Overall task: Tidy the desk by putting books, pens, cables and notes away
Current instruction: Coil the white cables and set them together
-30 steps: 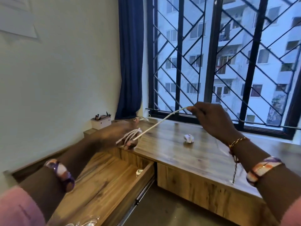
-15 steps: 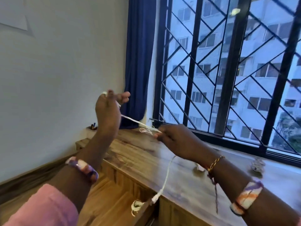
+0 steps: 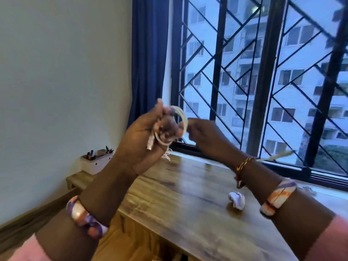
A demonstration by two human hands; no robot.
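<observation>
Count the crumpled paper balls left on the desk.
1 for certain: the crumpled paper on the desk below the right wrist. A blurred pale thing by the window sill may be another; the arms may hide more.

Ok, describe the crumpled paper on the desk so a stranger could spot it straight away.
Start at the long wooden desk that runs under the barred window. On its top, toward the window side and just below the person's right wrist, lies the crumpled paper. It is a small white wad lying loose on bare wood, unlike the white cable coiled in the raised hands.
</observation>
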